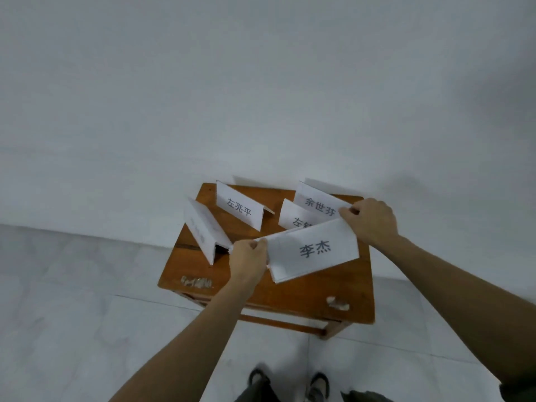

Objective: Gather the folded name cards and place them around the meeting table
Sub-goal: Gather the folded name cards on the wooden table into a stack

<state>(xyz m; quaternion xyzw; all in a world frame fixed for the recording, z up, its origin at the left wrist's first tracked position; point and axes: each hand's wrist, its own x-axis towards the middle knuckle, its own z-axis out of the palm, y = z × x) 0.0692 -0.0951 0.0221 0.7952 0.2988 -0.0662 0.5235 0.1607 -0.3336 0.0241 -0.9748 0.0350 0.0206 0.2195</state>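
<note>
A small wooden table (293, 297) stands against a white wall, and several folded white name cards sit on it. Both hands hold the nearest card (314, 252), printed with two dark characters, just above the tabletop. My left hand (249, 256) pinches its left end and my right hand (369, 220) pinches its upper right corner. Behind it a second card (317, 202) stands at the back right, with a third card (293, 217) half hidden in front of it. Another card (239, 210) stands upright at the back middle. One more card (204, 230) lies turned sideways at the left edge.
The tabletop has two worn pale patches near its front edge (197, 282). Pale floor tiles (87, 314) surround the table. My shoes (317, 385) show at the bottom of the view, close to the table's front.
</note>
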